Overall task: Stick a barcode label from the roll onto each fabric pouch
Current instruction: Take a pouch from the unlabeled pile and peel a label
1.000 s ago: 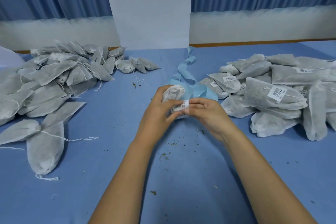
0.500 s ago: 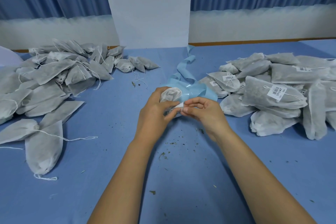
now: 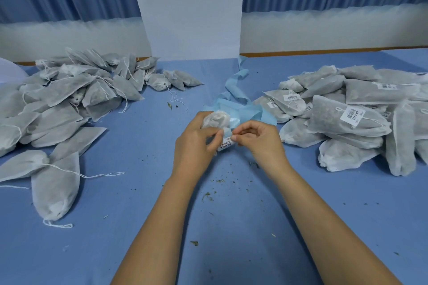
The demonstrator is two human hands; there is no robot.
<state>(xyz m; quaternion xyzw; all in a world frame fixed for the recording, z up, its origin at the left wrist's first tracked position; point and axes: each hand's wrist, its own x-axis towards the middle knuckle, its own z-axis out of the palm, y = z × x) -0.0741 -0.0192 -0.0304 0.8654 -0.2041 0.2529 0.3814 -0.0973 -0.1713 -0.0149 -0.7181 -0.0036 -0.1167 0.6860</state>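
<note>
Fabric pouch (image 3: 216,120) gripped in left hand (image 3: 194,143); right hand (image 3: 261,141) pinches its barcode label (image 3: 225,145).

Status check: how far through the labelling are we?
Done: the right-hand pile shows barcode stickers on several pouches, though not on every one in view. In hand: the left hand grips one pouch while the right hand pinches a barcode label by it, with blue backing strip trailing behind. Left: the left-hand pile, no stickers visible, roughly as large as the finished one. About halfway, at a guess.
</note>
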